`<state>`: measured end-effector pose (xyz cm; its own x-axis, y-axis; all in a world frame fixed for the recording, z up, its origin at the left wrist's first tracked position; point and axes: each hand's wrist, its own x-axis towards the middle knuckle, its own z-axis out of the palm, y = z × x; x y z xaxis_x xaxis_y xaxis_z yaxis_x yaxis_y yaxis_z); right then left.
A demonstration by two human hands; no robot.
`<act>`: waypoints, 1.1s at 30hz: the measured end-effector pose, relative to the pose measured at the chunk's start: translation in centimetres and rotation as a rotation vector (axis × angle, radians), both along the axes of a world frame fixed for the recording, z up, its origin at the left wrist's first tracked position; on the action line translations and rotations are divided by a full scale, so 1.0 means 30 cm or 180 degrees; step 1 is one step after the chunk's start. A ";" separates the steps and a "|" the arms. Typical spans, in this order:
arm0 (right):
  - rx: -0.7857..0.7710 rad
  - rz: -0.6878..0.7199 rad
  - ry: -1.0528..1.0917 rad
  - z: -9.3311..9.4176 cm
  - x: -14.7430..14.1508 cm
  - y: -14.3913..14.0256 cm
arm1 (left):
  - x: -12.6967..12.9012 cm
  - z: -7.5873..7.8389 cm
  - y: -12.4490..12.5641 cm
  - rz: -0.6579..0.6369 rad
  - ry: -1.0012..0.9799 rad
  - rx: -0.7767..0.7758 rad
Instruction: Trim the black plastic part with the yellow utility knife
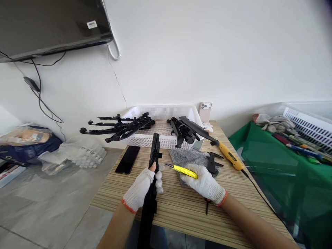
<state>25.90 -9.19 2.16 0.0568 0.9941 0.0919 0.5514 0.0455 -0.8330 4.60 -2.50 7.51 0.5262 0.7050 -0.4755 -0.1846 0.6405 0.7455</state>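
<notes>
I see the left hand (pixel 141 188), in a white knit glove, low in the centre of the frame, closed around a long black plastic part (pixel 153 173) that runs from the bottom edge up toward mid-frame. The right hand (pixel 204 183), also gloved, sits just right of centre, gripping a yellow utility knife (pixel 183 170) whose blade points left toward the part without touching it. Under that hand lies a grey cloth (pixel 185 157). A black phone (pixel 128 159) lies left of the part on the striped table (pixel 176 207). Behind, a white basket (pixel 160 133) holds more black parts (pixel 181 130). A yellow-handled tool (pixel 229 156) lies at right.
</notes>
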 end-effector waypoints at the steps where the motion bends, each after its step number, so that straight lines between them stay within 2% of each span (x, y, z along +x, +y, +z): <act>1: 0.0048 -0.0055 -0.0061 0.002 0.003 -0.002 | -0.002 -0.003 -0.001 0.0008 0.0066 -0.0039; 4: 0.0227 -0.0253 -0.0447 0.020 0.014 -0.014 | -0.014 -0.024 -0.011 0.0089 0.0165 -0.0036; 7: 0.0288 -0.0441 -0.1169 0.054 0.018 -0.023 | -0.033 -0.055 -0.031 0.0284 0.0109 0.0091; 11: -0.0431 -0.0932 -0.2435 0.093 -0.015 -0.019 | -0.059 -0.088 -0.058 0.0609 -0.0228 0.0081; 13: -0.0764 -0.0955 -0.2836 0.103 -0.038 -0.016 | -0.066 -0.096 -0.064 0.0691 -0.0283 0.0059; 15: -0.0825 -0.0847 -0.2966 0.108 -0.053 -0.014 | -0.067 -0.099 -0.064 0.0735 -0.0291 0.0072; 18: -0.0438 -0.0871 -0.3039 0.115 -0.058 -0.014 | -0.064 -0.099 -0.063 0.0708 -0.0309 0.0073; 21: 0.0453 -0.0797 -0.3036 0.133 -0.073 -0.005 | -0.061 -0.104 -0.065 0.0666 -0.0340 0.0099; 25: 0.1627 -0.0065 -0.3002 0.167 -0.159 0.038 | -0.061 -0.120 -0.069 0.0647 -0.0332 0.0147; 27: 0.1797 0.0237 -0.3104 0.181 -0.213 0.075 | -0.063 -0.126 -0.070 0.0558 -0.0311 0.0114; 29: 0.1719 0.0404 -0.3166 0.187 -0.254 0.114 | -0.066 -0.129 -0.070 0.0449 -0.0315 0.0073; 33: 0.1578 0.0703 -0.3210 0.173 -0.276 0.171 | -0.070 -0.134 -0.065 0.0407 -0.0415 0.0069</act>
